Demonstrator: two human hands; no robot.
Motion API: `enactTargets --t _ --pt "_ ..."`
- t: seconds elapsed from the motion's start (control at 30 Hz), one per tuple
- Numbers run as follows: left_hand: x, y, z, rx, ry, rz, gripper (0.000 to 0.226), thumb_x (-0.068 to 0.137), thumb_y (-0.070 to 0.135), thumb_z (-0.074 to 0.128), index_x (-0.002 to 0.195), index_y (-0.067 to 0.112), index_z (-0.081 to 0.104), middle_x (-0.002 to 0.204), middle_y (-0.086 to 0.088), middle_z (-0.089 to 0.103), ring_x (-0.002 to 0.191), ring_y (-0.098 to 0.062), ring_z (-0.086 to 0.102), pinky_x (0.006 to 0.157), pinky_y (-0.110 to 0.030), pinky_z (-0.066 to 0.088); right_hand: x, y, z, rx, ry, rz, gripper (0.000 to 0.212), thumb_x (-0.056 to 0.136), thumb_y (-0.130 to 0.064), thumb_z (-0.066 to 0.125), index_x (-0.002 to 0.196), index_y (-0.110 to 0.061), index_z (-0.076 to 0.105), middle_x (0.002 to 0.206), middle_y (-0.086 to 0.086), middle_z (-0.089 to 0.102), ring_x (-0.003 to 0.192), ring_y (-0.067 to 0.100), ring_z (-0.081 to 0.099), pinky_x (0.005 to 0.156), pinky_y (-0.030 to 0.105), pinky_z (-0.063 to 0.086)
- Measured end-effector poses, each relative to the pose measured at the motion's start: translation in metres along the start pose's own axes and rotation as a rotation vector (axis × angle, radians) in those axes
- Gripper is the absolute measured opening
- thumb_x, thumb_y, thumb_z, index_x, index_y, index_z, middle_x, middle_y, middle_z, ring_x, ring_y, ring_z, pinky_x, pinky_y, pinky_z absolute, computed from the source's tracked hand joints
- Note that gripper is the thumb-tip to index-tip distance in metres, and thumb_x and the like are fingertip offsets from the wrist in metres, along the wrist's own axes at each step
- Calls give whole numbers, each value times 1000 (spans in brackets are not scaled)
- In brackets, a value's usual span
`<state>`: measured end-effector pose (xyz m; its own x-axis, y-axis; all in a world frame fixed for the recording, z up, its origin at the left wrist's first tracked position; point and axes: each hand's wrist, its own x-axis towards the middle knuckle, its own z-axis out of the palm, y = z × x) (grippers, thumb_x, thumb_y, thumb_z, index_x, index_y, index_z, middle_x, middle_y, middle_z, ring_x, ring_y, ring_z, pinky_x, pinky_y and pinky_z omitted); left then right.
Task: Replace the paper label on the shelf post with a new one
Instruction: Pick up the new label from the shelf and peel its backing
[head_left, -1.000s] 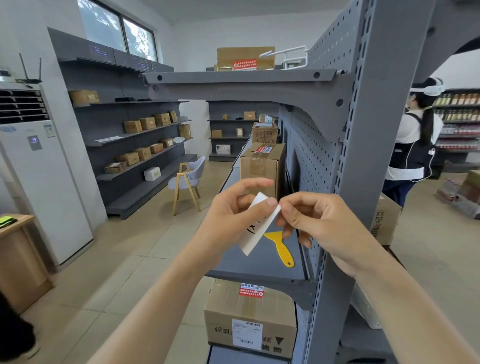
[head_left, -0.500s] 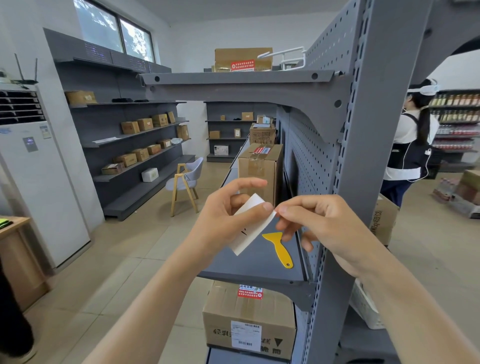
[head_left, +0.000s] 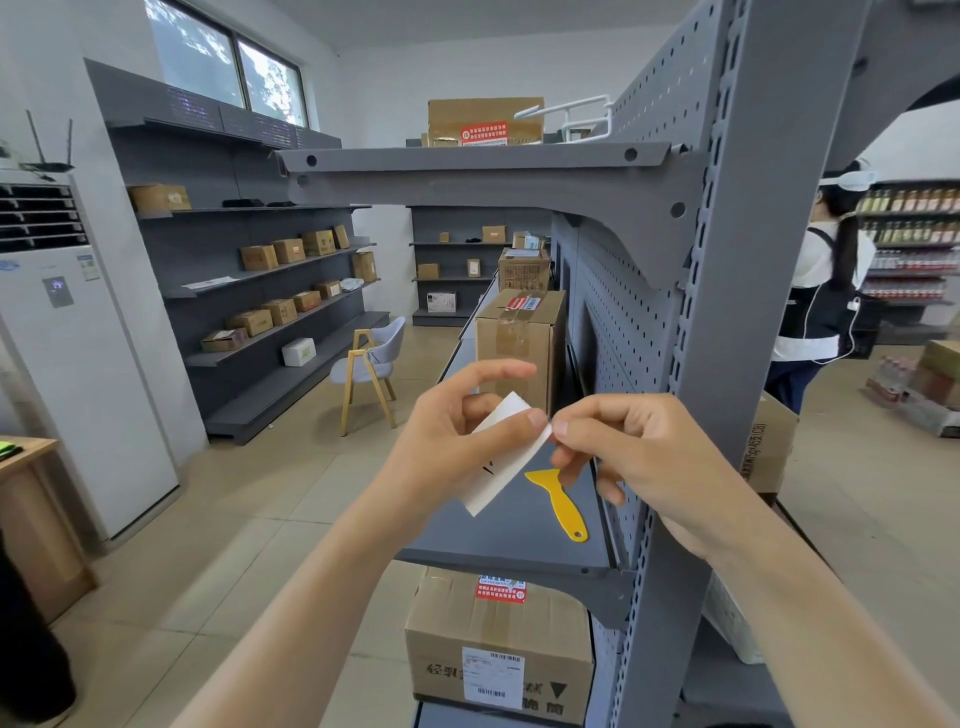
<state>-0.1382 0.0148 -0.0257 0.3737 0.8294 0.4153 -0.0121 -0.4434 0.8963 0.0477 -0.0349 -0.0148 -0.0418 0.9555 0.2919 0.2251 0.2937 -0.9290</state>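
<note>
A white paper label (head_left: 506, 457) with black marks on it is pinched between thumb and fingers of my left hand (head_left: 457, 441), held in front of the shelf. The fingertips of my right hand (head_left: 634, 457) pick at its upper right corner. Just right of both hands rises the grey slotted shelf post (head_left: 727, 312); I see no label on its visible face. On the grey shelf (head_left: 519, 540) below the hands lies a yellow plastic scraper (head_left: 561, 506).
Cardboard boxes stand on the shelf behind the hands (head_left: 519, 338) and on the level below (head_left: 498, 639). A person (head_left: 821, 301) stands to the right behind the post. A chair (head_left: 371, 364), wall shelving and a white air conditioner (head_left: 67, 364) are on the left.
Both hands stay at the label. My right fingertips have shifted slightly at its corner. The view has drifted a little.
</note>
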Motion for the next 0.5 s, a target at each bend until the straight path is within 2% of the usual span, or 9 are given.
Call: enactTargets --t 0.13,0.23,0.3,0.33,0.37,0.4,0.43,0.47,0.5 --pt "1 -5 4 4 14 0 24 90 25 71 112 30 66 89 -13 71 81 -17 66 75 -24 52 2 2 1 -2 2 -17 19 99 -9 63 87 -12 78 69 1 74 61 11 68 39 18 39" --pt "3 -12 5 182 153 91 12 89 25 74 98 32 68 99 4 68 88 -7 66 76 -23 55 5 6 3 2 49 -35 18 98 -8 63 87 -11 78 69 1 73 60 12 67 38 19 39" --pt "2 -10 5 270 190 140 6 91 31 71 88 36 73 91 11 71 78 -1 62 69 -19 48 6 8 4 -3 75 -50 18 98 -10 64 86 -13 77 67 -1 73 59 11 67 38 19 39" --pt "1 -7 6 286 178 149 10 93 35 67 86 35 75 86 11 74 68 2 58 63 -16 43 6 8 4 -16 86 -62 18 97 -11 64 85 -14 77 66 -2 73 58 10 67 38 19 40" --pt "-1 -4 7 281 164 147 16 93 40 64 85 35 77 84 11 76 59 0 56 57 -17 42 7 8 5 -35 96 -78 18 97 -11 65 86 -14 78 65 -3 73 57 9 67 39 17 41" --pt "-2 -1 8 280 152 146 19 91 46 63 85 35 78 84 11 78 58 -11 58 54 -28 44 8 7 5 -50 103 -96 17 97 -10 65 86 -13 78 65 -4 73 56 7 67 41 14 42" --pt "-3 2 10 280 146 149 21 89 49 65 84 34 79 84 10 78 64 -29 61 58 -43 48 9 7 5 -60 108 -116 16 97 -9 65 87 -12 78 65 -4 73 56 5 68 43 11 43" --pt "-4 4 11 285 145 152 21 87 49 67 85 33 80 85 9 79 71 -39 62 63 -51 50 9 7 6 -66 110 -134 16 97 -8 66 88 -12 78 65 -5 73 56 4 68 45 8 44" --pt "-4 6 11 281 149 148 18 87 46 70 85 31 80 84 8 79 75 -41 65 67 -53 52 9 7 6 -71 108 -148 15 96 -8 66 88 -12 78 66 -5 73 57 3 68 45 7 44"
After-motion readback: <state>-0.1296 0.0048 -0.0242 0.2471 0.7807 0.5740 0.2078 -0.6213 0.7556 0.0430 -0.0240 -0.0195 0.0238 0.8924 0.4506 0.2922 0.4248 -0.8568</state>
